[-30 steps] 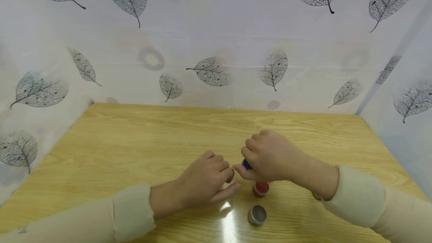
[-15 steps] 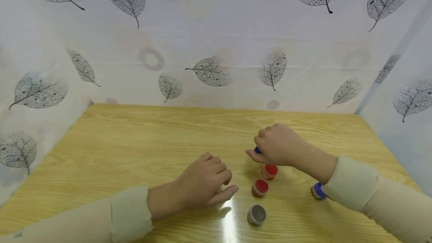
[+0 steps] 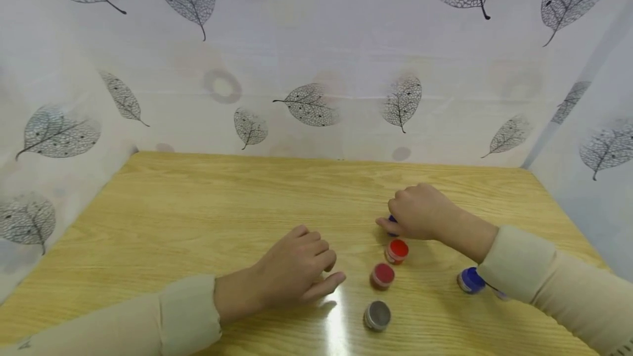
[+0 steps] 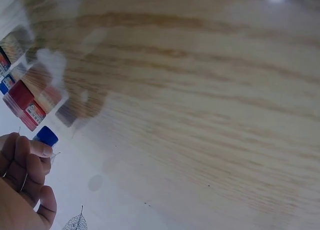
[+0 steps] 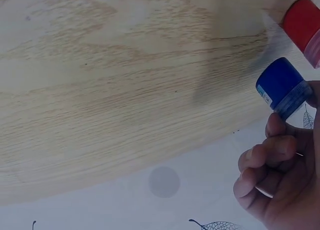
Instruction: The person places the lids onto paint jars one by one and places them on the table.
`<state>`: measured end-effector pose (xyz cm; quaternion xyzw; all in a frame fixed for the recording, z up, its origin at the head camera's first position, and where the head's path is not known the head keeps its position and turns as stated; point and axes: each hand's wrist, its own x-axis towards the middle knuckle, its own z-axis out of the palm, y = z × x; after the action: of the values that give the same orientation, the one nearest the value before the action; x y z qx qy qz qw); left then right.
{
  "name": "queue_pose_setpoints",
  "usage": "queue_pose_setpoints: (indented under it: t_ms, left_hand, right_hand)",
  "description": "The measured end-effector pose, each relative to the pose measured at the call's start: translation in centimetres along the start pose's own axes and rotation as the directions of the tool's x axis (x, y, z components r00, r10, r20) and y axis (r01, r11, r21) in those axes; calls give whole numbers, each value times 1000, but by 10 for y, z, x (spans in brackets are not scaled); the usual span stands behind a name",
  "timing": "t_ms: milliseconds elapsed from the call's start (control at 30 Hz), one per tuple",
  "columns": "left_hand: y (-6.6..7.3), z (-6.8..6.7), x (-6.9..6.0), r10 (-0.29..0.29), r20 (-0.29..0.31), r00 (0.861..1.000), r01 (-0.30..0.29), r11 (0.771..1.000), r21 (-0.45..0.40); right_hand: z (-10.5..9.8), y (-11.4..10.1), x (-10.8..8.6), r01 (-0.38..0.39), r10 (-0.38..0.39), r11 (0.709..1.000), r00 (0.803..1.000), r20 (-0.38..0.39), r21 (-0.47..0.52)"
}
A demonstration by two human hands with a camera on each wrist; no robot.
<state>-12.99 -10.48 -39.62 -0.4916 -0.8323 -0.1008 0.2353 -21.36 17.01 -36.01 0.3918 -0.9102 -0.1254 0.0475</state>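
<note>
In the head view my right hand [image 3: 420, 212] pinches a small blue paint pot [image 3: 393, 226] between thumb and fingers; most of it is hidden there. The right wrist view shows this blue pot [image 5: 282, 87] plainly, close to a red pot. Whether it touches the table I cannot tell. Nearer me, a bright red pot [image 3: 396, 251], a darker red pot [image 3: 383, 276] and a grey pot [image 3: 377, 315] stand in a line. My left hand [image 3: 296, 268] hovers left of these pots, fingers loosely curled, thumb stretched out, holding nothing.
Another blue pot [image 3: 471, 280] stands beside the right sleeve [image 3: 519, 265]. A pale thing [image 3: 501, 294] is mostly hidden beneath that sleeve. The wood-grain table [image 3: 222, 202] meets a leaf-patterned curtain [image 3: 316, 43] at the back and both sides.
My right hand has moved to the right with the blue pot, uncovering the bright red pot and the other blue pot. The left hand has shifted only slightly left.
</note>
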Motion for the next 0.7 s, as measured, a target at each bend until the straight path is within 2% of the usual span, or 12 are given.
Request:
queue_pose_setpoints:
  t_ms: [400, 700]
  left_hand:
    - [-2, 1, -7, -6, 33, 999, 6, 1000, 3]
    - [-2, 6, -12, 11, 78, 997, -11, 1000, -1]
  right_hand:
    - [6, 6, -9, -61, 53, 996, 991, 123, 59]
    - [10, 9, -15, -54, 48, 996, 995, 89, 69]
